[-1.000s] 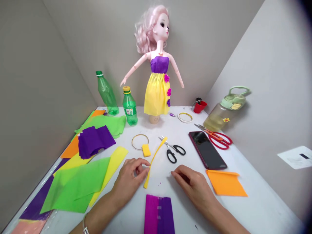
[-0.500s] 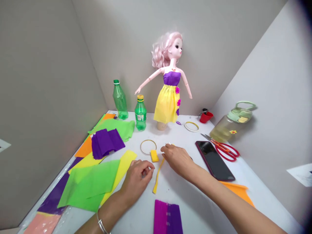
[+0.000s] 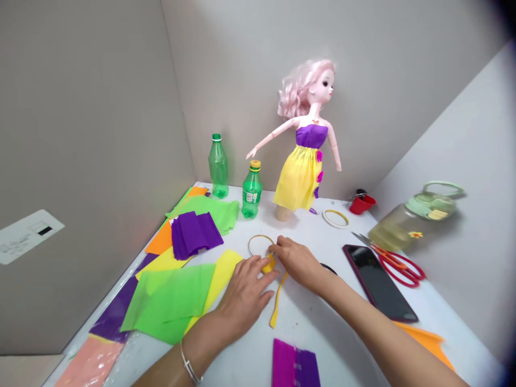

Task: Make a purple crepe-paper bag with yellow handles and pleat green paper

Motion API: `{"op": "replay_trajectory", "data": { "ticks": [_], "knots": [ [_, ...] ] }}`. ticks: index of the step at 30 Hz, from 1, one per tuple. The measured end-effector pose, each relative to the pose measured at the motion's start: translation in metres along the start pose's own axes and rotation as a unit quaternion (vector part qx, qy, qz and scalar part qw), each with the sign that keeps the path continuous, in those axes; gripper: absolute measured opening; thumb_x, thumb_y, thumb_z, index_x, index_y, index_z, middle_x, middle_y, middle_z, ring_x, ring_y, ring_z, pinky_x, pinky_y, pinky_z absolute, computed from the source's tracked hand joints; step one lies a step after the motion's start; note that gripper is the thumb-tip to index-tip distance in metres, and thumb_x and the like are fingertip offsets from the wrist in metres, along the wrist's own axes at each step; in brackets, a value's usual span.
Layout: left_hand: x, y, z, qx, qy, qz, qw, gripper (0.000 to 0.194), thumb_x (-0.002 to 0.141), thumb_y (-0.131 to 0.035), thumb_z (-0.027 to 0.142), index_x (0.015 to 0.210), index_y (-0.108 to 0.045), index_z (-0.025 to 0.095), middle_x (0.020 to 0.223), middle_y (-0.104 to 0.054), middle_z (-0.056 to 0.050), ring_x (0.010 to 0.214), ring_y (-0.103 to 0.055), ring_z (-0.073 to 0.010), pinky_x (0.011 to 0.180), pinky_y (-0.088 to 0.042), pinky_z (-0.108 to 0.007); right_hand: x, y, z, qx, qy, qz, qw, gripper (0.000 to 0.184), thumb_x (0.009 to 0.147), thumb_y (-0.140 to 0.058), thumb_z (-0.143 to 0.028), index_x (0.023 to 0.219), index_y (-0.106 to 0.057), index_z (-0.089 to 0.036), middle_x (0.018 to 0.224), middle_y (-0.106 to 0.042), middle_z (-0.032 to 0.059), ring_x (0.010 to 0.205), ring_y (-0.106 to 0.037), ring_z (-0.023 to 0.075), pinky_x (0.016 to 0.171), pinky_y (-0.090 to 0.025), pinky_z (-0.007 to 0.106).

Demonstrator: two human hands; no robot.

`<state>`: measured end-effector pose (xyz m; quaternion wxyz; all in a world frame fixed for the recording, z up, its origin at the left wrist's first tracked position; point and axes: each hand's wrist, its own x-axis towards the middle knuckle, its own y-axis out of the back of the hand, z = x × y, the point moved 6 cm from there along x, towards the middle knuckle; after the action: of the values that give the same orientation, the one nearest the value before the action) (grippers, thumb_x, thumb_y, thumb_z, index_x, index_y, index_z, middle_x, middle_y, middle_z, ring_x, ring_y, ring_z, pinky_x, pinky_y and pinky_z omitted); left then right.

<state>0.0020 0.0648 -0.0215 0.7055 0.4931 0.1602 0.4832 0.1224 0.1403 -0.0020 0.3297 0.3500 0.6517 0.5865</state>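
A small yellow crepe-paper piece [image 3: 268, 264] lies between my hands, next to a thin gold ring [image 3: 258, 242]. The fingers of my left hand [image 3: 245, 293] close on its near side. The fingertips of my right hand [image 3: 296, 263] pinch at its top edge, and what they hold is too small to tell. A narrow yellow paper strip [image 3: 277, 305] runs down from under my fingers. Black-handled scissors [image 3: 328, 267] sit mostly hidden behind my right hand. A pink-haired doll [image 3: 300, 172] in a yellow and purple dress stands at the back.
Crepe-paper sheets [image 3: 171, 301] in several colours cover the white table's [image 3: 318, 336] left side. A purple-magenta sheet [image 3: 294, 365] lies near me. On the right are a phone [image 3: 379, 282], red scissors [image 3: 397, 266] and a water bottle [image 3: 413, 220]. Green bottles [image 3: 252, 191] stand at the back.
My right hand has moved left from the black scissors to the yellow piece. My left hand has closed in on it too. The view has swung, shifting everything to the right.
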Motion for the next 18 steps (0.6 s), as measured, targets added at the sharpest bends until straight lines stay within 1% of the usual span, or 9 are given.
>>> {"op": "replay_trajectory", "data": {
  "ticks": [3,6,10,12,14,15,16,17,18],
  "knots": [
    [0.001,-0.006,-0.002,0.034,0.006,-0.038,0.999,0.044,0.089,-0.06,0.022,0.132,-0.054,0.017,0.14,-0.054,-0.011,0.135,-0.038,-0.0339,0.112,-0.03,-0.055,0.003,-0.002,-0.001,-0.028,-0.004,0.013,1.0,0.022,0.087,-0.049,-0.003,0.089,-0.066,-0.017,0.096,-0.061,0.0107,0.089,-0.059,0.0244,0.068,-0.041,0.03],
    [0.001,-0.008,-0.007,0.055,0.017,-0.034,0.998,0.046,0.09,-0.058,0.025,0.134,-0.052,0.013,0.138,-0.057,-0.012,0.135,-0.041,-0.0334,0.115,-0.028,-0.056,0.002,0.001,0.005,-0.032,-0.024,0.035,0.999,0.024,0.087,-0.046,0.0,0.084,-0.064,-0.016,0.098,-0.061,0.0126,0.094,-0.057,0.0258,0.075,-0.043,0.032],
    [0.001,0.0,-0.023,0.091,0.025,0.02,0.995,0.046,0.088,-0.061,0.025,0.131,-0.053,0.011,0.135,-0.059,-0.015,0.135,-0.041,-0.0348,0.115,-0.025,-0.06,-0.011,0.014,0.02,0.008,-0.072,0.074,0.995,0.02,0.091,-0.045,-0.007,0.09,-0.062,-0.017,0.101,-0.063,0.0104,0.095,-0.059,0.0247,0.073,-0.044,0.031],
    [0.001,0.008,-0.031,0.105,0.034,0.06,0.992,0.046,0.086,-0.063,0.024,0.129,-0.054,0.011,0.135,-0.057,-0.017,0.135,-0.04,-0.0361,0.113,-0.027,-0.061,-0.025,0.02,0.025,0.042,-0.102,0.094,0.989,0.016,0.095,-0.045,-0.015,0.098,-0.06,-0.019,0.096,-0.065,0.007,0.086,-0.061,0.0207,0.069,-0.046,0.029],
    [0.0,0.018,-0.034,0.097,0.033,0.104,0.989,0.042,0.086,-0.061,0.02,0.127,-0.055,0.013,0.133,-0.057,-0.017,0.133,-0.041,-0.0347,0.11,-0.032,-0.06,-0.044,0.025,0.026,0.108,-0.122,0.104,0.981,0.016,0.097,-0.044,-0.026,0.1,-0.058,-0.02,0.085,-0.064,0.0021,0.07,-0.06,0.0155,0.064,-0.046,0.026],
    [-0.001,0.021,-0.032,0.084,0.025,0.123,0.988,0.04,0.087,-0.059,0.018,0.126,-0.056,0.014,0.131,-0.057,-0.016,0.131,-0.043,-0.0331,0.109,-0.035,-0.058,-0.055,0.025,0.028,0.228,-0.147,0.114,0.956,0.017,0.097,-0.046,-0.031,0.097,-0.058,-0.02,0.079,-0.063,0.001,0.065,-0.057,0.0147,0.06,-0.045,0.025],
    [-0.002,0.024,-0.029,0.069,0.015,0.135,0.988,0.037,0.087,-0.057,0.016,0.125,-0.056,0.016,0.129,-0.058,-0.015,0.129,-0.044,-0.0313,0.107,-0.038,-0.055,-0.066,0.023,0.027,0.34,-0.158,0.112,0.92,0.019,0.095,-0.049,-0.036,0.095,-0.059,-0.02,0.076,-0.061,0.0003,0.064,-0.056,0.0147,0.057,-0.044,0.024],
    [-0.002,0.024,-0.026,0.054,0.002,0.139,0.989,0.036,0.088,-0.055,0.013,0.123,-0.057,0.017,0.127,-0.058,-0.014,0.127,-0.045,-0.0297,0.105,-0.04,-0.053,-0.076,0.022,0.024,0.421,-0.166,0.109,0.885,0.02,0.093,-0.052,-0.039,0.093,-0.059,-0.02,0.074,-0.059,-0.0004,0.063,-0.054,0.0146,0.056,-0.042,0.025],
    [-0.002,0.023,-0.021,0.042,-0.013,0.137,0.99,0.034,0.088,-0.053,0.01,0.12,-0.059,0.019,0.126,-0.058,-0.012,0.126,-0.046,-0.0288,0.104,-0.042,-0.051,-0.084,0.02,0.021,0.478,-0.164,0.106,0.856,0.02,0.091,-0.055,-0.039,0.09,-0.06,-0.02,0.073,-0.059,-0.0005,0.065,-0.054,0.0145,0.058,-0.043,0.025]
  ]
}}
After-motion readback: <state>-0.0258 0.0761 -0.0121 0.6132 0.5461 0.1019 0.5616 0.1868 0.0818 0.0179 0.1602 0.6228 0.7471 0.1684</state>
